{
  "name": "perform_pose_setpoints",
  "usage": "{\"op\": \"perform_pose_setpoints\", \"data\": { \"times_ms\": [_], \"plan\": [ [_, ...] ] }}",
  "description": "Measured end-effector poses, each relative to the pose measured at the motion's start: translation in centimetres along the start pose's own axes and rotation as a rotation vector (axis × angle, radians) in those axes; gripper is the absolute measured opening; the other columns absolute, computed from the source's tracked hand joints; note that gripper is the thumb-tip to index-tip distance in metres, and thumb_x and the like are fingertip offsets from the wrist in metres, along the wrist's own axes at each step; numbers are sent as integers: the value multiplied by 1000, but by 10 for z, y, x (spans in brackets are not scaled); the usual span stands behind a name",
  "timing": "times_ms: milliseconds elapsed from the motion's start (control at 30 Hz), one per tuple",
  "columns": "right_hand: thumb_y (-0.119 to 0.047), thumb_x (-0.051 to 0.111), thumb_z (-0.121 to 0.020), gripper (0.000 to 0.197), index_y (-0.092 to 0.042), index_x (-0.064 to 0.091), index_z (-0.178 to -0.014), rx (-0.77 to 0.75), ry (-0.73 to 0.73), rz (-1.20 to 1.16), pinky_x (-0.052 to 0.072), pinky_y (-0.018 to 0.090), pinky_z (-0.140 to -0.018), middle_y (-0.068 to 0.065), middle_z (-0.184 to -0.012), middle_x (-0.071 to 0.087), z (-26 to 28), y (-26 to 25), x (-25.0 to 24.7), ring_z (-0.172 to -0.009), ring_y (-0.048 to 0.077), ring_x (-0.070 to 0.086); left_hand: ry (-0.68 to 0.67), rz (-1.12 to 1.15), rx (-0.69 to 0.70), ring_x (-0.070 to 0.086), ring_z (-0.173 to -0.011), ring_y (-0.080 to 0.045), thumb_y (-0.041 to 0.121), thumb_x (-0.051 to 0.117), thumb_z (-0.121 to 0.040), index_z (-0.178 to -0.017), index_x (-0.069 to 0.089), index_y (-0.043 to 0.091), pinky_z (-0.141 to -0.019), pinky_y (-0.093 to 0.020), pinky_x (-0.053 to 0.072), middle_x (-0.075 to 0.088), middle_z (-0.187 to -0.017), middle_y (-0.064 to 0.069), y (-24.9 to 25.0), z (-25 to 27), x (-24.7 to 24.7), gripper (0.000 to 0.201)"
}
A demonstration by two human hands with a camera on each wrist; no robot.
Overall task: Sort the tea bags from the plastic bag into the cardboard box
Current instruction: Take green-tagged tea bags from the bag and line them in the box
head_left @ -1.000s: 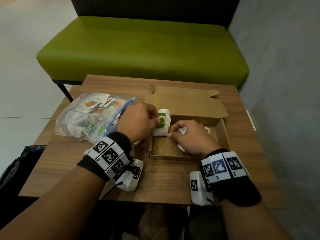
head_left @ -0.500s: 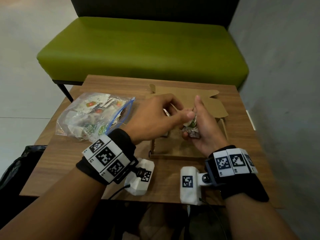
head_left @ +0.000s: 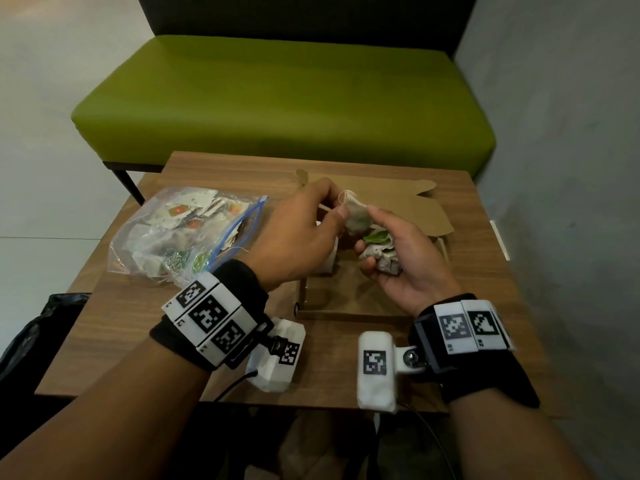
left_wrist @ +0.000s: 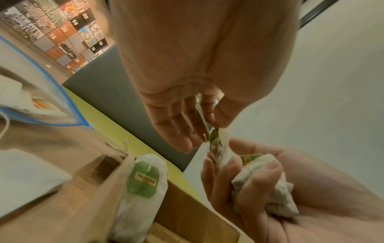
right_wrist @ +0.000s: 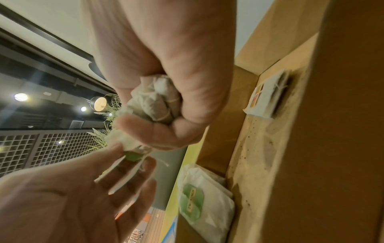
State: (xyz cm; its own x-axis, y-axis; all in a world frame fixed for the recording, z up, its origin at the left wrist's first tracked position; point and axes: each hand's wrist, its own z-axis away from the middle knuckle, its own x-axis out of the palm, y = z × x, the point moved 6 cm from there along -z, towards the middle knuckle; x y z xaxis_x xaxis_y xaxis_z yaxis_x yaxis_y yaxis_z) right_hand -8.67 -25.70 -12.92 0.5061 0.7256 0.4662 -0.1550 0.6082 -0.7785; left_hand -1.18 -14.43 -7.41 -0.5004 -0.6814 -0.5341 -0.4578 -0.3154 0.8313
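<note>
Tea bags point(head_left: 375, 252) bunched in both hands (above the cardboard box point(head_left: 349, 306))

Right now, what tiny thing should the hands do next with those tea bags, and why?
Probably pull one bag free. The left hand pinches one white paper tea bag at its top, while the right hand grips the crumpled bunch of tea bags above the open brown cardboard box.

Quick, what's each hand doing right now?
Left hand: pinching one tea bag by its top.
Right hand: curled around a bunch of tea bags.
</note>
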Motion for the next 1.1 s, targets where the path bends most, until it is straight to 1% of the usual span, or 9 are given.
{"op": "perform_pose_setpoints", "data": {
  "times_ms": [133, 267, 433, 567, 700, 800, 967, 1033, 1100],
  "plan": [
    [-11, 59, -97, 5, -16, 61, -97, -59, -12, 43, 41, 15, -40, 4, -84, 64, 3, -4, -4, -59, 9, 57, -36, 198, -115, 72, -78, -16, 21, 46, -104, -102, 53, 12, -66, -44, 60, 66, -99, 0, -4, 1, -3, 11],
    [-11, 66, -94, 5, -16, 65, -95, -192, -21, 144, 41, 17, -41, 3, -80, 65, 6, -10, -3, -61, 8, 56, -27, 275, -136, 72, -79, -23, 19, 54, -101, -101, 53, 17, -68, -56, 60, 63, -100, 2, -5, 1, -5, 2],
    [-7, 71, -90, 9, -14, 66, -91, -361, 49, 229, 43, 20, -45, 8, -86, 70, 4, -17, -6, -67, 11, 61, 59, 211, -134, 69, -87, -24, 44, 67, -90, -98, 60, 26, -73, -51, 60, 65, -95, 5, -7, 1, -14, 21],
    [-7, 72, -89, 10, -17, 69, -91, -406, 23, 340, 43, 22, -47, 1, -86, 72, 8, -19, -2, -74, 9, 66, 4, 258, -126, 68, -80, -17, 33, 70, -90, -96, 67, 19, -74, -42, 57, 70, -88, -3, -8, 0, -8, 15],
    [-10, 74, -89, 11, -19, 70, -92, -373, -12, 412, 43, 24, -47, 3, -90, 70, 7, -14, 0, -74, 10, 63, 15, 310, -107, 64, -79, -26, 18, 67, -93, -94, 70, 18, -75, -51, 54, 70, -93, -21, -10, 0, -11, 3],
    [-13, 74, -89, 9, -20, 71, -91, -368, -17, 484, 44, 24, -47, 3, -90, 68, 8, -11, 1, -74, 10, 62, 22, 261, -90, 68, -91, -31, 19, 61, -97, -100, 72, 16, -85, -57, 54, 73, -95, -13, -10, -1, -18, 12],
    [-10, 70, -92, 5, -14, 69, -89, -417, 50, 396, 44, 21, -45, -7, -77, 65, 7, -17, -2, -68, 6, 59, -4, 152, -84, 69, -97, -16, 29, 55, -101, -108, 75, 24, -92, -50, 53, 76, -99, 3, -4, 0, -22, 22],
    [-12, 69, -92, 4, -14, 69, -95, -429, 18, 357, 43, 22, -45, -7, -79, 66, 8, -20, -1, -68, 6, 59, 14, 110, -81, 64, -86, -13, 31, 56, -99, -105, 74, 35, -85, -42, 55, 73, -92, 3, -4, 0, -23, 19],
    [-14, 70, -92, 14, -17, 70, -106, -427, -35, 383, 43, 23, -45, -5, -86, 71, 9, -19, 4, -70, 6, 61, 17, 115, -70, 55, -67, -10, 26, 61, -97, -99, 73, 40, -68, -31, 49, 69, -79, 4, -1, 0, -24, 18]
  ]
}}
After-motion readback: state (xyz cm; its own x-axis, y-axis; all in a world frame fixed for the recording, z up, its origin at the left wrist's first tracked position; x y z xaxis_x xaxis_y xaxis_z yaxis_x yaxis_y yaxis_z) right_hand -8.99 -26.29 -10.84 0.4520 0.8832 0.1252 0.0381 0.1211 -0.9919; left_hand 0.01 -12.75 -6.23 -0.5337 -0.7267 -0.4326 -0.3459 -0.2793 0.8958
